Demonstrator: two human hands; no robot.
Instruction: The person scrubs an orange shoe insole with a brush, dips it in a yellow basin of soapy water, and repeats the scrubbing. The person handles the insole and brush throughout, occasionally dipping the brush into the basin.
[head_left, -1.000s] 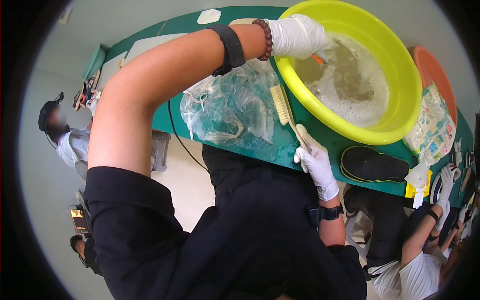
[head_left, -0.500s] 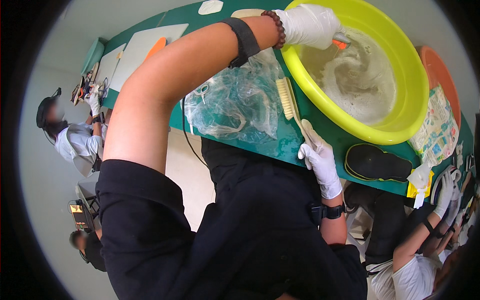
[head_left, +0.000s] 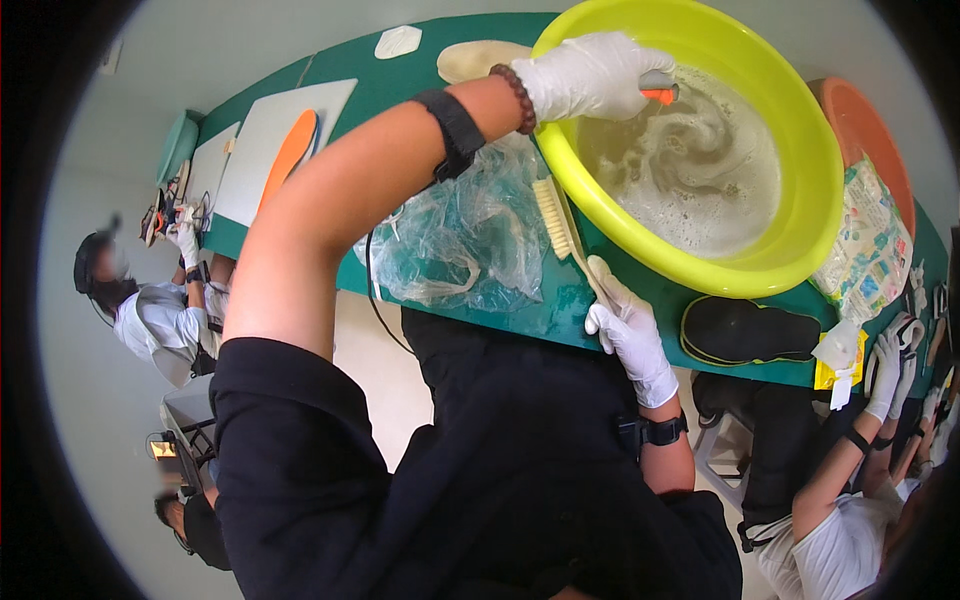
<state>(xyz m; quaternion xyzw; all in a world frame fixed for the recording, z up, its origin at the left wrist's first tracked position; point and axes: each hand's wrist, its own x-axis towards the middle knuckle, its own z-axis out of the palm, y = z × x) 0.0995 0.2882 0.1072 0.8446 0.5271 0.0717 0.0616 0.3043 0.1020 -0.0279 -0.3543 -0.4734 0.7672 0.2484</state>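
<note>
My left hand, in a white glove, reaches over the rim of a yellow-green basin of cloudy, foamy water. Its fingers are closed on a small grey and orange item, mostly hidden by the hand; its kind I cannot make out. At the table's front edge, my gloved right hand grips the handle of a scrubbing brush. The pale bristles face left, beside the basin. A black shoe-shaped piece with a yellow-green edge lies right of this hand.
Crumpled clear plastic lies left of the brush. Farther left are an orange insole and a white board. An orange-red basin and a printed packet stand at right. Co-workers sit on both sides.
The view has shifted slightly, so the basin and brush sit a little lower and left. The swirl in the foamy water has changed shape. Both hands keep their grips.
</note>
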